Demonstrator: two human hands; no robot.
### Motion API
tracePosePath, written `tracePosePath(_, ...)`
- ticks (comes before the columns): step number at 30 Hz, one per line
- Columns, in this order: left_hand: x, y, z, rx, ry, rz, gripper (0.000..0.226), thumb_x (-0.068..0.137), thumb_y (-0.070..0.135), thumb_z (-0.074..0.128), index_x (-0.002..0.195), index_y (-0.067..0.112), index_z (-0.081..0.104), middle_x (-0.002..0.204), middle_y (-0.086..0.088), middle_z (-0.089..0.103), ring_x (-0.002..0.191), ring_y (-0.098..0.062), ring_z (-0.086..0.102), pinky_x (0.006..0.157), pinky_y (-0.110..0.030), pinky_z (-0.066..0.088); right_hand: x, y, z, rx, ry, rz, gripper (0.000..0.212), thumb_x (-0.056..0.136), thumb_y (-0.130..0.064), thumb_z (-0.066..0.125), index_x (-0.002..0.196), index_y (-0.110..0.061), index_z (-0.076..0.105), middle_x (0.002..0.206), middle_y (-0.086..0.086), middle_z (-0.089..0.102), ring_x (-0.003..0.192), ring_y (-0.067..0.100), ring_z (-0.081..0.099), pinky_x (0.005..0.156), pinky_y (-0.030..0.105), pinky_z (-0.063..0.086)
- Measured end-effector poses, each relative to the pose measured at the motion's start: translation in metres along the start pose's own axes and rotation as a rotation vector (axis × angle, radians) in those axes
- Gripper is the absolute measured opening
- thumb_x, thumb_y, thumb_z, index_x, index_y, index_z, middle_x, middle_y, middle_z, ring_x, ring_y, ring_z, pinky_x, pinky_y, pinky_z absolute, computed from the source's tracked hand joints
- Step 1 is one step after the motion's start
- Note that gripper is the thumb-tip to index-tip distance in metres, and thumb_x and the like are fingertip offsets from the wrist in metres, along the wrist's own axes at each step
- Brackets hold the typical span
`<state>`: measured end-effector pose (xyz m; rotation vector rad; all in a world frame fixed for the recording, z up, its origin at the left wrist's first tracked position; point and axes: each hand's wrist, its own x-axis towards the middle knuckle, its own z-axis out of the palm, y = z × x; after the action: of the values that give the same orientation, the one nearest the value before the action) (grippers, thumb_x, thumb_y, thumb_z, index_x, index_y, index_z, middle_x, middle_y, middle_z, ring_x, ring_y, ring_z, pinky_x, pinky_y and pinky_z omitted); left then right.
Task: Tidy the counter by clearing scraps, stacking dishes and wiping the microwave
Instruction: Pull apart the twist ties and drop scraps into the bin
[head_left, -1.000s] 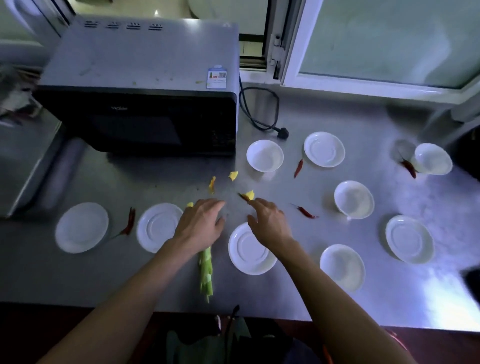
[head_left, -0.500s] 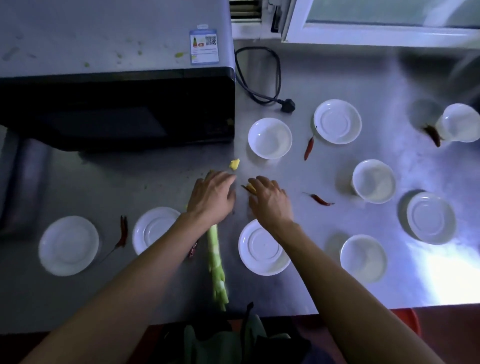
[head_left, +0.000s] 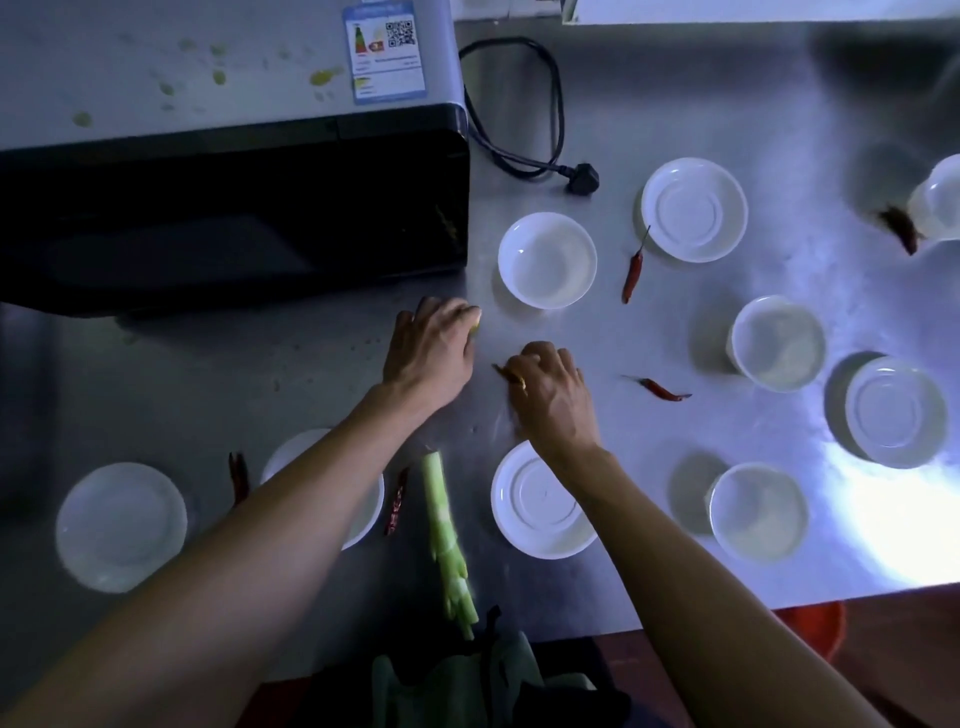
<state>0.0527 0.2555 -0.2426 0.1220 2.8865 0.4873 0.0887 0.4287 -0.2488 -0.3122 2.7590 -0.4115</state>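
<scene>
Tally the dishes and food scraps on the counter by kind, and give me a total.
Saucers: 5
Bowls: 4
Red chillies: 6, one partly under the right hand
Green stalk: 1
Yellow scrap: 1, at the left hand fingertips
Total: 17

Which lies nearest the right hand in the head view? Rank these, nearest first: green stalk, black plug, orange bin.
From the right hand:
1. Green stalk, lower left, by the counter edge.
2. Black plug, beyond it, beside the microwave.
3. Orange bin, below the counter, far right.
</scene>
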Motion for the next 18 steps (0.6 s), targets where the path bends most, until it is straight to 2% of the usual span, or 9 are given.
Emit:
tracePosePath(3,0.008,-0.002,0.001,0.026,0.004,0.014,0.031,0.093,0.023,0.058,0.124,0.019,0.063,0.121,0.002,0.059,0.113,-0.026,0.047,0.092,-0.043,0.039,0.002,0.002,-0.001,0.043,0.04,0.015,0.024,0.102,-0.024,0.052,0.113,-0.009,0.068,0.119,0.008,0.059,0.103,0.031,0.052,0.088,0.043,0.045)
tracePosePath(7,0.012,-0.002,0.005,0.045,0.007,0.011,0.031,0.092,0.028,0.061,0.121,0.017,0.066,0.113,-0.001,0.057,0.112,-0.027,0.046,0.092,-0.042,0.035,0.003,0.003,-0.002,0.01,0.05,0.028,0.022,0.103,-0.024,0.052,0.115,-0.015,0.068,0.122,0.003,0.059,0.107,0.028,0.051,0.089,0.041,0.044)
tracePosePath(13,0.01,0.002,0.006,0.005,0.012,0.008,0.01,0.092,0.016,0.061,0.101,0.018,0.063,0.103,-0.001,0.055,0.108,-0.027,0.046,0.091,-0.04,0.035,-0.001,0.003,-0.004,0.047,0.084,0.019,0.022,0.1,-0.018,0.053,0.116,-0.016,0.068,0.121,0.001,0.064,0.107,0.028,0.054,0.089,0.042,0.046)
tracePosePath(16,0.005,0.001,0.005,-0.025,0.022,0.021,0.012,0.088,0.009,0.064,0.094,0.018,0.059,0.096,0.001,0.057,0.102,-0.026,0.046,0.087,-0.038,0.034,-0.005,0.003,-0.007,0.106,0.11,0.015,0.025,0.097,-0.009,0.053,0.115,-0.011,0.07,0.119,0.004,0.067,0.105,0.031,0.057,0.088,0.044,0.048)
tracePosePath(18,0.001,0.0,0.004,-0.033,0.031,0.026,0.015,0.085,0.006,0.066,0.092,0.017,0.059,0.093,0.002,0.061,0.098,-0.024,0.048,0.084,-0.037,0.035,-0.009,0.002,-0.009,0.125,0.121,0.019,0.024,0.099,-0.011,0.053,0.116,-0.01,0.07,0.12,0.005,0.068,0.106,0.032,0.059,0.089,0.046,0.049)
